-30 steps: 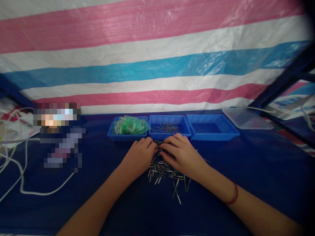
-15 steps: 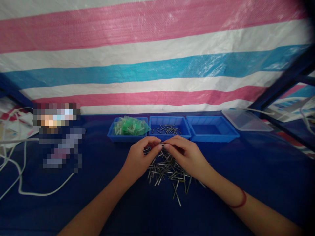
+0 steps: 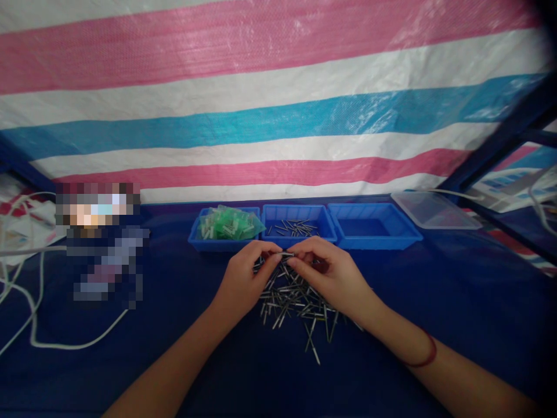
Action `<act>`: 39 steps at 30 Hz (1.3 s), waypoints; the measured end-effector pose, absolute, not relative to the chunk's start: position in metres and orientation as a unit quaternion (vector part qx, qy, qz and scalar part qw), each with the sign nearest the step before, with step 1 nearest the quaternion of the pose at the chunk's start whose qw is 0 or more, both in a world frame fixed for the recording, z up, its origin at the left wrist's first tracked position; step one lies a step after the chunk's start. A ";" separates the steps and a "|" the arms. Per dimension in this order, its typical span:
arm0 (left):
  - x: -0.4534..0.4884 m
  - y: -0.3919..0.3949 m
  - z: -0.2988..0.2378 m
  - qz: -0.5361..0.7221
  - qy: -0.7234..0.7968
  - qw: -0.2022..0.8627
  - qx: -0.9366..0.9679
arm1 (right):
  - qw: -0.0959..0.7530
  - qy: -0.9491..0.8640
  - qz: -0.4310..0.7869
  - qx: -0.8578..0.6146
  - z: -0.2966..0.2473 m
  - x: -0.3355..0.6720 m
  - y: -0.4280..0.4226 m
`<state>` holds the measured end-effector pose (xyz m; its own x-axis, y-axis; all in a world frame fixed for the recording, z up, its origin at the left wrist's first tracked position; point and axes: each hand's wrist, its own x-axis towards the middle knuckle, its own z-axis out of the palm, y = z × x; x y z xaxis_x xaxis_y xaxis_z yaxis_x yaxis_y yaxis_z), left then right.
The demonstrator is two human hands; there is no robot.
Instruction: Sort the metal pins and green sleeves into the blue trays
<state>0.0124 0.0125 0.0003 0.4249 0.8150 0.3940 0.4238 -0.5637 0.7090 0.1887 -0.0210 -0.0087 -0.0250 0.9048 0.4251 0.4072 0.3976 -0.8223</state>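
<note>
Between the fingertips of my two hands is a thin metal rod [image 3: 286, 253], held level and pinched at both ends. My left hand [image 3: 249, 273] grips its left end with thumb and forefinger. On the other end, the thumb and fingers of my right hand [image 3: 333, 267] are closed. Below and between the hands lies a loose pile of similar metal rods [image 3: 296, 293], silver and dark, partly hidden by the hands; their exact kind is too small to tell.
Behind the hands stand three blue trays in a row: one with green packets [image 3: 230, 223], a middle tray [image 3: 300, 210] with several metal rods, and a right tray [image 3: 374, 235]. A clear plastic lid [image 3: 435, 212] lies at right, white cables [image 3: 65, 346] at left. A striped sheet [image 3: 261, 125] hangs behind.
My fingertips have drawn slightly apart, and more of the rod shows between them. The pile and trays stay as they were; the view has shifted a little.
</note>
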 end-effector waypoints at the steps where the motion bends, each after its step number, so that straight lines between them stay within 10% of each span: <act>1: 0.012 0.013 0.000 0.367 0.384 0.260 0.806 | 0.497 -0.674 0.249 -0.487 -0.008 0.189 -0.022; 17: 0.009 0.015 -0.007 0.204 0.367 0.148 0.896 | 0.393 -0.711 -0.103 -0.573 -0.006 0.243 0.011; 39: 0.007 0.024 -0.013 0.132 0.363 0.089 0.918 | 0.397 -0.773 -0.025 -0.494 0.004 0.219 -0.011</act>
